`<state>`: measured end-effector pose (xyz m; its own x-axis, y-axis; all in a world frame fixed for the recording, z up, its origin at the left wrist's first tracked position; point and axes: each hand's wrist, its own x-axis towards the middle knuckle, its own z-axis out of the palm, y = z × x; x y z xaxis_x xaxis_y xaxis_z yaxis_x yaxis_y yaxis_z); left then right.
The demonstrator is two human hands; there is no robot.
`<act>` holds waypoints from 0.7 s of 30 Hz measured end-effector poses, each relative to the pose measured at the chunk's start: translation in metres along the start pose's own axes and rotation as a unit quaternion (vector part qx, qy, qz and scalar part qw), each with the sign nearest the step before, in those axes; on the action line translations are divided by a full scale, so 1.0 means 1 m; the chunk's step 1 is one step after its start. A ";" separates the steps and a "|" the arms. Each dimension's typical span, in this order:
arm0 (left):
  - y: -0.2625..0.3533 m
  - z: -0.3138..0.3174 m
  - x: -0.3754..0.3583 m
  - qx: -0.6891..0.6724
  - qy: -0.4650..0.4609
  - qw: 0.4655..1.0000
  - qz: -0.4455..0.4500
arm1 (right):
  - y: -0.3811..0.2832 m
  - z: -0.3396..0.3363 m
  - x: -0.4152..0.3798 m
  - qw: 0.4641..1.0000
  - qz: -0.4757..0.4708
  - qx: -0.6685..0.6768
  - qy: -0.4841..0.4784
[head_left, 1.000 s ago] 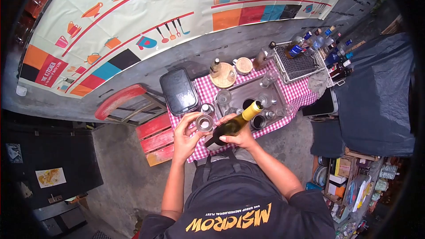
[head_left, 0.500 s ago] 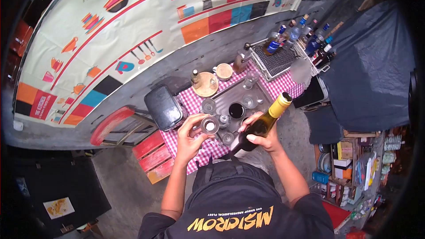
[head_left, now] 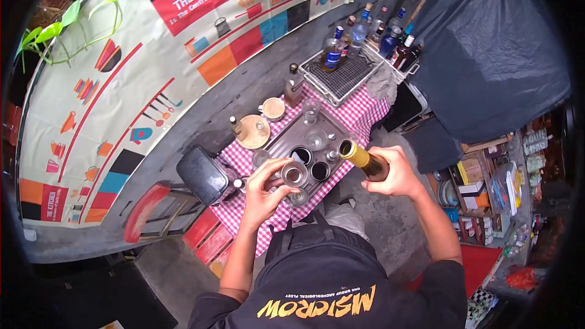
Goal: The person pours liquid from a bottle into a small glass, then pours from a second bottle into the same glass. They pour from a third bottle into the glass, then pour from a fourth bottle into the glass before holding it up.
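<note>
My left hand [head_left: 266, 195] grips a small clear glass [head_left: 295, 173] above the near left part of the brown tray [head_left: 342, 123]. In my right hand [head_left: 397, 171] is a dark wine bottle [head_left: 376, 168] with yellow foil on its neck. The bottle is tilted, its open mouth pointing left towards the tray, apart from the glass. Two round glasses with dark contents, one far [head_left: 301, 154] and one near [head_left: 319, 171], stand on the tray. Beyond them are a clear tumbler [head_left: 311, 111] and a clear round glass [head_left: 316, 140]. My fingers partly hide the near left glassware.
A red checked cloth [head_left: 365, 109] covers the table. A wire rack [head_left: 341, 79] with several liquor bottles stands at the far right. Left of the tray are a round wooden board [head_left: 253, 132], a lidded cup [head_left: 272, 108] and a black container [head_left: 204, 175]. A red slatted seat [head_left: 204, 231] stands near left.
The view has shifted. My right hand has moved right, and the wine bottle's neck has swung from pointing up and right to pointing left. A second dark-filled glass now shows.
</note>
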<state>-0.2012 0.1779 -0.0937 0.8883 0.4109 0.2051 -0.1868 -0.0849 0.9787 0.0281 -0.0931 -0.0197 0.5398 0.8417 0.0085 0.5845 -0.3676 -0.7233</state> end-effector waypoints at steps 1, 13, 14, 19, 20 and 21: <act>0.006 0.005 0.003 0.004 -0.001 1.000 -0.006 | 0.002 -0.003 -0.002 1.000 -0.012 -0.019 -0.003; 0.016 0.041 0.024 -0.006 -0.032 0.999 0.024 | -0.024 -0.047 -0.007 0.976 0.015 -0.181 -0.117; 0.015 0.042 0.025 -0.001 -0.034 0.999 0.036 | -0.025 -0.049 -0.007 0.975 0.018 -0.185 -0.121; 0.011 0.041 0.030 0.052 -0.064 0.993 0.079 | -0.024 -0.058 -0.010 0.972 0.013 -0.204 -0.117; 0.011 0.041 0.031 0.055 -0.064 0.993 0.082 | -0.022 -0.059 -0.011 0.972 0.010 -0.207 -0.114; 0.012 0.042 0.032 0.050 -0.066 0.994 0.077 | -0.022 -0.060 -0.011 0.971 0.007 -0.209 -0.112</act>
<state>-0.1572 0.1519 -0.0751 0.9006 0.2642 0.3452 -0.2885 -0.2310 0.9292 0.0457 -0.1186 0.0373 0.4309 0.8836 -0.1833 0.7989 -0.4680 -0.3777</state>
